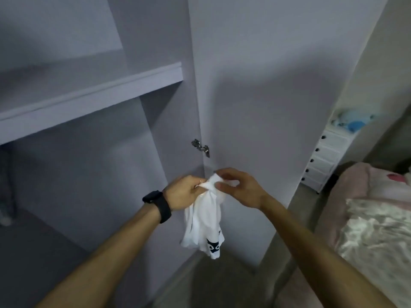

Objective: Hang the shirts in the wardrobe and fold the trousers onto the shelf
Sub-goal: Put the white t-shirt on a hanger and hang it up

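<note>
A small white garment (203,227) with a black cat-face print near its lower edge hangs bunched in front of the open wardrobe. My left hand (183,192), a black watch on its wrist, grips the top of the fabric. My right hand (238,186) pinches the same top edge from the right, its fingers curled over the cloth. Both hands meet just below the door hinge (200,147). A pale lilac shelf (93,96) runs across the wardrobe at upper left. I see no hanger or rail.
The open wardrobe door (278,107) stands straight ahead on the right. Beyond it is a white drawer unit (322,161) with blue items on top. A bed with pink and pale bedding (378,230) fills the right edge. Dark clothing hangs at the far left (6,185).
</note>
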